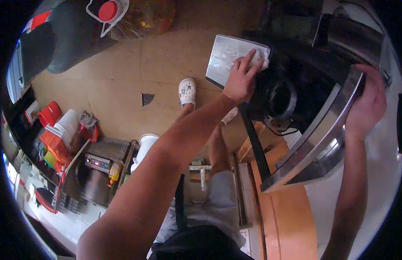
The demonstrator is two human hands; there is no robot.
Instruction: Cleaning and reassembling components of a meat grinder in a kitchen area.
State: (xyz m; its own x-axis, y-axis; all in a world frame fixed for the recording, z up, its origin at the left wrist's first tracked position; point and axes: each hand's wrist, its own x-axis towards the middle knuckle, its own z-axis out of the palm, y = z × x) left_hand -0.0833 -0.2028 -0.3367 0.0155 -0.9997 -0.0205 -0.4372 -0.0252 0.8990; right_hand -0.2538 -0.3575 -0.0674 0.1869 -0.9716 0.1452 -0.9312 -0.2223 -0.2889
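Note:
My left hand (243,78) presses a crumpled white cloth or tissue (262,57) against a flat silver metal panel (224,54). Its fingers are bent over the wad at the panel's right end. The panel juts out from a large dark appliance, which looks like a range hood (305,112), with a round opening (282,99) inside. At the far right my right hand (367,106) grips the outer edge of the hood's shiny rim (339,113); some of its fingers are hidden from view.
An orange-brown wooden surface (287,216) lies under the hood. On the left, a counter holds a yellow bottle (114,173), an orange basket (58,145) and white containers (69,121). A red-capped jug (108,11) stands at the far side of the tan floor (162,56).

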